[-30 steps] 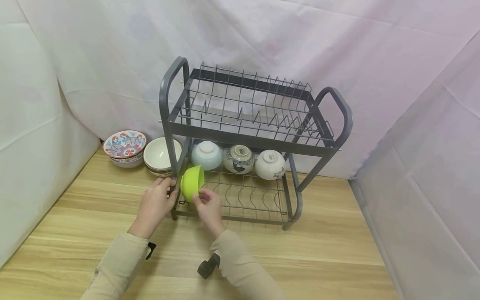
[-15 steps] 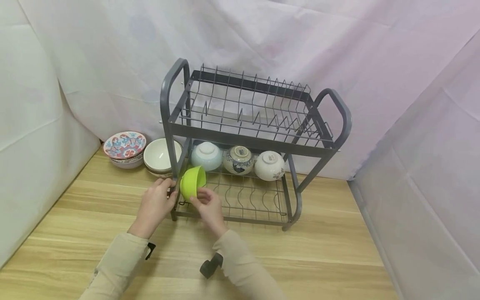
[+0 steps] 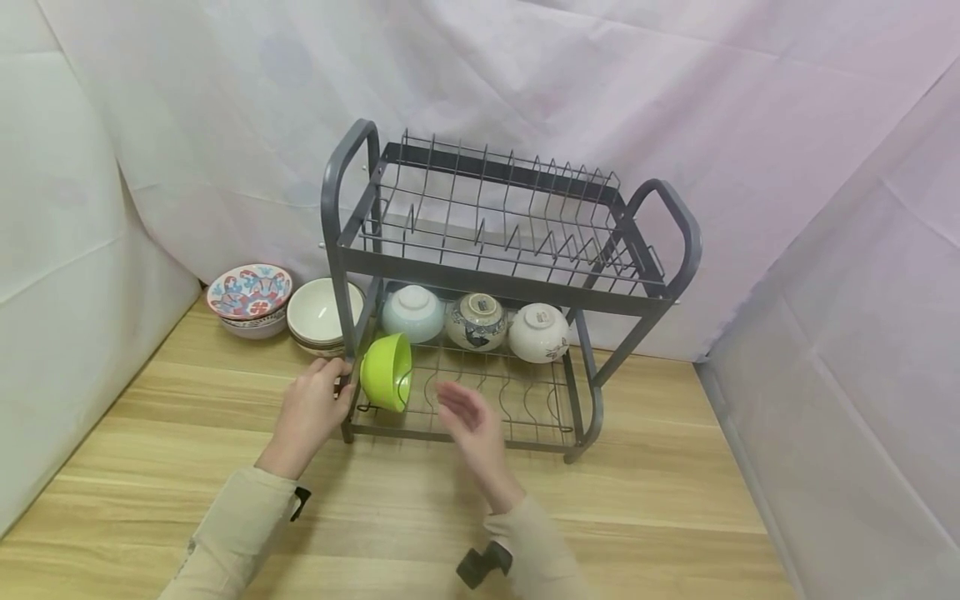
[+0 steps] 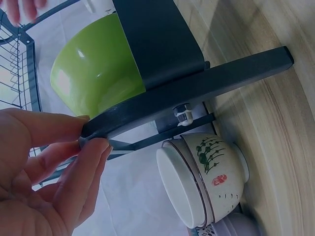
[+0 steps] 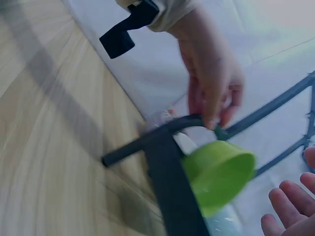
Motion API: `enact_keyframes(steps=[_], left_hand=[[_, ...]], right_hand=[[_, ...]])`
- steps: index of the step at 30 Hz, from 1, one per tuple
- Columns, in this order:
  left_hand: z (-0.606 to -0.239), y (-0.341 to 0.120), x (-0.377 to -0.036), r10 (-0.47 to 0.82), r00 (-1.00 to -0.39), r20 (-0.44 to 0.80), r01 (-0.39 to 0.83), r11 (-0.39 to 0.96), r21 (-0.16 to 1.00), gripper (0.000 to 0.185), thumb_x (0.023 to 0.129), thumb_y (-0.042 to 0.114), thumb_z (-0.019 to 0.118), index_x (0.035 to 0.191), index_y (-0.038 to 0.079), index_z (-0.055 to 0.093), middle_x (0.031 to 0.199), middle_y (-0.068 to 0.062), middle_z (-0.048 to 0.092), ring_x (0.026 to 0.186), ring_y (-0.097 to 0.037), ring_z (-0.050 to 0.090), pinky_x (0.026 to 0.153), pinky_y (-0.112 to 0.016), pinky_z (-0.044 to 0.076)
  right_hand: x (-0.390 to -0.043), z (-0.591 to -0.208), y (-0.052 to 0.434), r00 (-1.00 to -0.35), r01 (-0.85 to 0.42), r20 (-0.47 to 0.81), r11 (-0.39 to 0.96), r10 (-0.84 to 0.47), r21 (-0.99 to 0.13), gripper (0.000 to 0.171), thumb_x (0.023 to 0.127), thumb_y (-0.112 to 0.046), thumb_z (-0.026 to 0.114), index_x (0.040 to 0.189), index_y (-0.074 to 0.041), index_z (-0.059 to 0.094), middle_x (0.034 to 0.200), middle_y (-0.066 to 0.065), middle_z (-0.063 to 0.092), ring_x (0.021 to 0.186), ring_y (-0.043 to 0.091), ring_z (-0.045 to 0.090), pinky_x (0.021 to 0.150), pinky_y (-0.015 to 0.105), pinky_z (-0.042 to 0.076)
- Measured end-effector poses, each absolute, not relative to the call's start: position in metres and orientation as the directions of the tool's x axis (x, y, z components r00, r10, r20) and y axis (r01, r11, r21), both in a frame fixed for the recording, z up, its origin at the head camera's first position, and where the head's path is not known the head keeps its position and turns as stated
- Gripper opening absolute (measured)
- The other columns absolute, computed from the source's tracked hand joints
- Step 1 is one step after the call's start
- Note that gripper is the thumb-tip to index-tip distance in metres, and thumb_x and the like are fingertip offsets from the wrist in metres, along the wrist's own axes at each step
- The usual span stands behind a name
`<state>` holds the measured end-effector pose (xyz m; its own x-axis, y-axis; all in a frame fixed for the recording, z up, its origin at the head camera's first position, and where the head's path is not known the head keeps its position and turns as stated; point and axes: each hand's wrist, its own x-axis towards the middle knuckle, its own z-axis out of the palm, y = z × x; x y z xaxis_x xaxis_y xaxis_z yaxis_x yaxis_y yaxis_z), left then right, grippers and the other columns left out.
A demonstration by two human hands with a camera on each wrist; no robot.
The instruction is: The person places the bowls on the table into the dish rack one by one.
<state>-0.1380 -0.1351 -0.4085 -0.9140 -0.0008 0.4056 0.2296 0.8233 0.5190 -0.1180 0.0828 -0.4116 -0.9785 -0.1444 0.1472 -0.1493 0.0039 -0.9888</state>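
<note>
A lime-green bowl point(image 3: 382, 375) stands tipped on its side at the left front of the lower tier of a dark grey dish rack point(image 3: 495, 279), its mouth facing right. My left hand point(image 3: 311, 408) pinches the rack's front left upright, thumb on one side and fingers on the other. In the left wrist view, the bowl point(image 4: 98, 69) shows just behind that upright point(image 4: 197, 91). Right of the bowl and apart from it, my right hand point(image 3: 476, 429) hovers in front of the lower tier with relaxed fingers, holding nothing.
Behind the green bowl, a light blue bowl point(image 3: 412, 315), a blue-patterned bowl point(image 3: 477, 323) and a white bowl point(image 3: 540, 333) sit upside down in a row. Left of the rack are stacked patterned bowls point(image 3: 250, 292) and stacked white bowls point(image 3: 318, 310). Cloth walls point(image 3: 225, 108) surround the wooden surface point(image 3: 652, 467).
My right hand has let go of the green bowl and drawn back to the right. The bowl stays on the lower tier. My left hand keeps its hold on the upright.
</note>
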Motion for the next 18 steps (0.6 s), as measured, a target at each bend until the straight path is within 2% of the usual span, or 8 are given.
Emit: enact_keyframes(steps=[3,8,12,15,18], left_hand=[[-0.409,-0.135,-0.138,-0.001,-0.916,0.402,0.228,0.822,0.522,0.019,0.072,-0.003,0.067,0.090,-0.005,0.062,0.086,-0.024,0.060,0.071,-0.039,0.061,0.061,-0.050,0.050],[-0.409,-0.135,-0.137,0.002,-0.916,0.402,0.231,0.822,0.521,0.020,0.072,-0.003,0.067,0.091,-0.006,0.061,0.085,-0.024,0.060,0.070,-0.039,0.061,0.060,-0.049,0.050],[-0.409,-0.134,-0.138,0.006,-0.912,0.410,0.238,0.822,0.517,0.020,0.072,-0.003,0.067,0.090,-0.006,0.061,0.084,-0.023,0.060,0.069,-0.037,0.061,0.059,-0.048,0.050],[-0.409,-0.134,-0.137,0.008,-0.909,0.417,0.240,0.827,0.507,0.020,0.071,-0.003,0.067,0.090,-0.006,0.061,0.083,-0.022,0.059,0.068,-0.037,0.060,0.059,-0.048,0.050],[-0.409,-0.135,-0.137,0.010,-0.909,0.416,0.239,0.832,0.501,0.020,0.071,-0.003,0.067,0.090,-0.005,0.061,0.083,-0.022,0.059,0.067,-0.036,0.059,0.057,-0.048,0.049]], right_hand=[[-0.110,-0.404,0.104,-0.976,-0.189,0.187,0.007,-0.112,-0.982,0.037,0.084,0.000,0.057,0.119,0.007,0.049,0.120,0.022,0.054,0.111,0.031,0.053,0.095,0.026,0.042],[-0.102,-0.391,0.141,-0.968,-0.250,0.250,0.051,-0.014,-0.967,0.035,0.085,0.002,0.054,0.120,0.007,0.049,0.119,0.023,0.054,0.107,0.020,0.056,0.093,0.023,0.043],[-0.107,-0.384,0.171,-0.953,-0.285,0.283,0.001,0.107,-0.959,0.034,0.088,0.001,0.049,0.122,0.008,0.046,0.116,0.010,0.058,0.105,0.011,0.056,0.092,0.022,0.043],[-0.115,-0.381,0.191,-0.924,-0.331,0.312,-0.058,0.220,-0.942,0.030,0.090,0.000,0.048,0.119,0.002,0.050,0.110,-0.001,0.061,0.102,0.008,0.057,0.091,0.021,0.044],[-0.126,-0.378,0.209,-0.877,-0.379,0.340,-0.055,0.340,-0.924,0.025,0.090,-0.002,0.050,0.114,-0.003,0.056,0.103,-0.003,0.062,0.098,0.009,0.058,0.088,0.020,0.046]])
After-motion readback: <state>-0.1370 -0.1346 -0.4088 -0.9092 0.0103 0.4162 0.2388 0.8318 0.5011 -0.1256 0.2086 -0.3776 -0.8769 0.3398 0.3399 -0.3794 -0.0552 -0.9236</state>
